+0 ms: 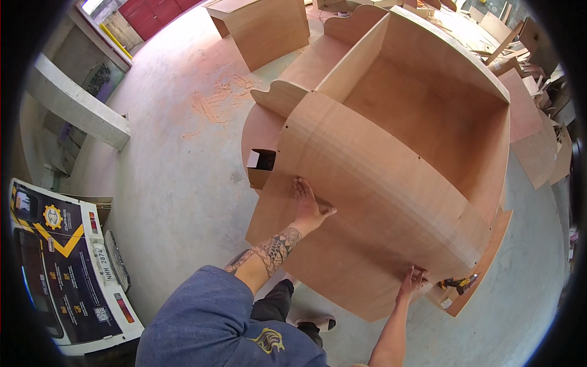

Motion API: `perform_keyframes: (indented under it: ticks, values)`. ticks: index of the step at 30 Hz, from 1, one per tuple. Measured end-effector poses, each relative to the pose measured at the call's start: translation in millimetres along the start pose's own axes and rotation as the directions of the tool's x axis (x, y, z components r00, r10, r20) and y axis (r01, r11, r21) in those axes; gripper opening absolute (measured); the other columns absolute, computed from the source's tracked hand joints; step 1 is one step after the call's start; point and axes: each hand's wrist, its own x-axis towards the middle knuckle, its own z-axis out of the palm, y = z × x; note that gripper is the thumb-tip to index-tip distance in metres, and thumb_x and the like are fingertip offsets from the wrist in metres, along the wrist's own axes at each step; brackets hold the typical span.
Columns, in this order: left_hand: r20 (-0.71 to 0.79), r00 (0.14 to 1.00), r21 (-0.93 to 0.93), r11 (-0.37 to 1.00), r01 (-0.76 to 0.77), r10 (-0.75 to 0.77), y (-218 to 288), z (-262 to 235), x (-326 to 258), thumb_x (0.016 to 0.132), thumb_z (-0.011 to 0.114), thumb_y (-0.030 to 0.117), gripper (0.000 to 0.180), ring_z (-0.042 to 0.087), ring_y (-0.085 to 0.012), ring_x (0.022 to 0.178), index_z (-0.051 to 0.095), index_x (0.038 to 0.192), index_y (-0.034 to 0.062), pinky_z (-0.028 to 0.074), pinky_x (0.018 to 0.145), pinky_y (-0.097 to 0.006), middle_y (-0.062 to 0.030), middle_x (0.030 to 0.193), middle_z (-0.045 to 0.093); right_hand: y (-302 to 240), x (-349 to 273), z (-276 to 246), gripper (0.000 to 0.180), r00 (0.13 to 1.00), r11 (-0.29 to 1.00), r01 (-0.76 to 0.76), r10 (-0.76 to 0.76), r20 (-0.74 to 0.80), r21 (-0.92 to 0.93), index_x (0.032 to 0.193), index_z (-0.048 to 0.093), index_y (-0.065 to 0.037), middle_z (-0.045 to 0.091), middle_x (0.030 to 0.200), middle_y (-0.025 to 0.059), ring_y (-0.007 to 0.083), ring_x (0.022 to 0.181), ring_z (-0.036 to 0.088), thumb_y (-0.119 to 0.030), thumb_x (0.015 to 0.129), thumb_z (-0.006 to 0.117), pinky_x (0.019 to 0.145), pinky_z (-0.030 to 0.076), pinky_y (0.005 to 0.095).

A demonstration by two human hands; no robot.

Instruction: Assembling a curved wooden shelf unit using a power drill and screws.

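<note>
A large brown plywood cabinet fills the middle and right, with a broad panel facing me and a deep open compartment behind its upper edge. Small dark screw holes dot the panel's border. My left hand lies against the panel's left part, its fingers stretched and thumb out to the side. Lower down, near the panel's right end, my right hand touches the same panel with fingers apart. Neither hand holds anything. A yellow-and-black cordless drill rests on a wooden ledge just beyond my right hand.
A small open cardboard box sits at the cabinet's left side. Sawdust lies on the concrete floor near another plywood unit. A concrete beam and a parked van stand left. Loose panels and scraps crowd the right.
</note>
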Motion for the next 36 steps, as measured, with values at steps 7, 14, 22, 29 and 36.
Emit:
perform_keyframes:
  ticks: [7,14,22,29,36]
  values:
    - [0.111,0.986,0.026,0.992,0.123,-0.125,8,2,6,0.085,0.087,0.062,0.156,-0.014,-0.0543,0.165,-0.025,0.163,-0.0133,0.011,0.134,-0.065,-0.0402,0.174,-0.02,-10,-7,-4,0.105,0.999,0.994,-0.014,0.018,0.043,-0.107,0.174,0.025,-0.002,0.016,0.183,0.0238,0.0412,0.166,0.021,-0.058,0.101,0.075,0.131,0.028,0.0475]
    - [0.138,0.98,-0.03,0.988,0.15,-0.144,24,-5,5,0.087,0.088,0.057,0.153,-0.018,-0.0514,0.165,-0.024,0.163,-0.0136,0.006,0.135,-0.063,-0.0384,0.175,-0.022,-25,-17,8,0.13,0.992,0.951,0.062,-0.093,-0.087,-0.302,0.174,0.012,0.003,0.015,0.177,0.0375,0.0574,0.165,0.006,-0.067,0.09,0.082,0.134,0.013,0.0591]
    - [0.124,0.981,0.037,0.988,0.148,-0.151,21,-9,8,0.086,0.089,0.06,0.155,-0.017,-0.051,0.166,-0.023,0.164,-0.0141,0.004,0.135,-0.063,-0.0383,0.175,-0.021,-97,-38,34,0.145,0.973,0.944,-0.207,0.172,-0.154,-0.258,0.17,0.004,0.013,0.009,0.175,0.0416,0.0596,0.162,0.012,-0.074,0.083,0.083,0.131,0.02,0.0631]
    - [0.04,0.997,0.071,0.996,0.06,-0.063,-8,2,15,0.085,0.088,0.063,0.157,-0.017,-0.0516,0.166,-0.023,0.161,-0.0186,0.0,0.134,-0.062,-0.0419,0.173,-0.021,-168,-80,77,0.158,0.99,0.956,-0.142,0.138,-0.035,-0.258,0.168,0.002,0.013,0.005,0.172,0.0463,0.062,0.161,0.012,-0.076,0.072,0.09,0.12,0.032,0.0767]
    - [0.157,0.986,0.079,0.996,0.039,-0.051,1,17,14,0.087,0.083,0.068,0.156,-0.021,-0.0543,0.163,-0.023,0.159,-0.0211,-0.002,0.133,-0.063,-0.0449,0.171,-0.022,-184,-79,80,0.164,0.959,0.943,-0.277,0.258,-0.118,-0.186,0.168,-0.008,0.014,-0.001,0.174,0.0457,0.0603,0.164,0.005,-0.068,0.07,0.095,0.128,0.018,0.074]
